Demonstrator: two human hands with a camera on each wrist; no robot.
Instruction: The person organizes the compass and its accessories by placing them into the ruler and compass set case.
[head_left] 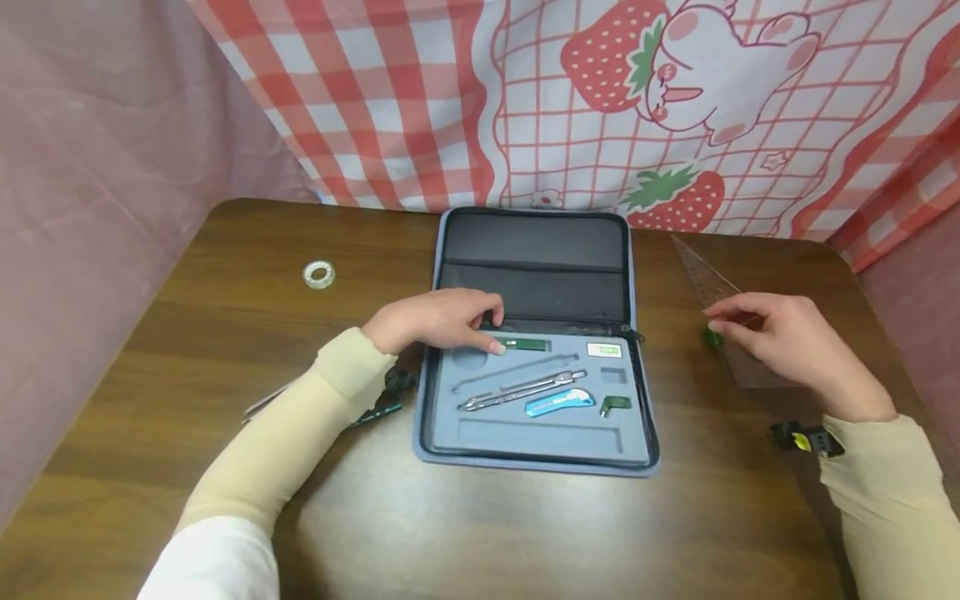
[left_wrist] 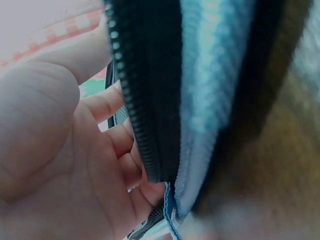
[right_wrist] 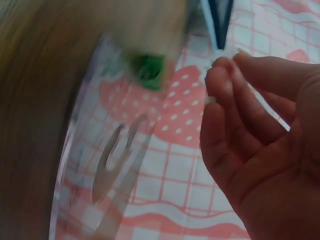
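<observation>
The open zippered case lies mid-table, its grey foam tray facing up. Over the tray's upper left corner is my left hand, thumb tip right at a slim green case, other fingers bent loosely. In the left wrist view its palm faces the zippered rim. My right hand pinches a clear triangular set square near its left edge. A small green block shows close to those fingertips. The tray holds metal compasses, a blue cutter and a bent green piece.
A white-labelled eraser sits in the tray's upper right. Left of the case lies a roll of clear tape. A teal-patterned strip shows partly from under the left forearm. A checked strawberry curtain hangs behind the table.
</observation>
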